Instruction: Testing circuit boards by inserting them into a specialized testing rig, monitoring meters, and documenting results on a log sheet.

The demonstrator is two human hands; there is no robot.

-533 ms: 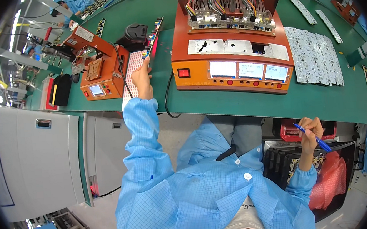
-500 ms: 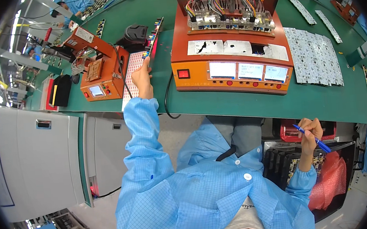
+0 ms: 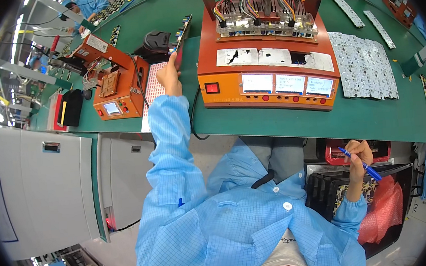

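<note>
My left hand (image 3: 169, 79) reaches forward over the table with its fingers closed on the near end of a narrow circuit board (image 3: 182, 33). The board stands on edge, with small parts along one side, and points away from me. Under that hand lies a white sheet with rows of red marks (image 3: 155, 76). To the right stands a large orange test machine (image 3: 269, 85), with a clear fixture (image 3: 267, 26) full of coloured wires above its top plate. My right hand (image 3: 359, 154) is held off the table's front edge, gripping a blue pen (image 3: 372, 172) slantwise.
A smaller orange tester (image 3: 119, 103) stands at the left, beside a black device (image 3: 157, 40). Silvery board panels (image 3: 364, 66) lie on the green table (image 3: 268, 123) at the right. Below them are a black tray of boards (image 3: 324, 186) and pink bubble wrap (image 3: 384, 209). Another person (image 3: 88, 6) sits far left.
My left hand has moved a little forward and to the right with the circuit board. Text on the large machine's right screen differs. My right hand has barely shifted with the pen.
</note>
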